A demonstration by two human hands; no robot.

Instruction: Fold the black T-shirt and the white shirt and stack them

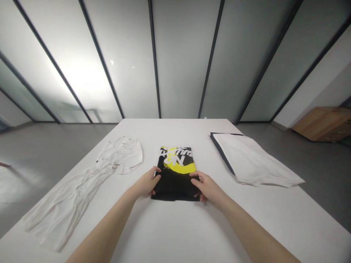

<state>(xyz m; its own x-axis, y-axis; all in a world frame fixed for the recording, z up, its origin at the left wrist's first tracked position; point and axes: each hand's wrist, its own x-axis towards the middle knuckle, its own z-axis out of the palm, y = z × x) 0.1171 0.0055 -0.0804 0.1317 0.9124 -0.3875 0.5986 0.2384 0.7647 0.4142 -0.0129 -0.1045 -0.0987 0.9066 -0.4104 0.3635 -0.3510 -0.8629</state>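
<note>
A black T-shirt [177, 182], folded into a neat rectangle with a yellow and white print on its far half, lies at the middle of the white table. My left hand [149, 181] grips its left edge, thumb on top and some fingers tucked under or beside the cloth. On the opposite edge, my right hand [204, 184] holds it in much the same way, thumb over the black fabric. The near edge of the shirt seems slightly raised, though I cannot tell by how much. Fingertips beneath the cloth are hidden.
To the left, a crumpled white garment [74, 197] stretches toward the table's left edge. At the right, a flat white garment [246, 160] lies over a black one [223, 155], its corner reaching the table's right edge. Frosted glass panels [181, 58] stand beyond the table [175, 129].
</note>
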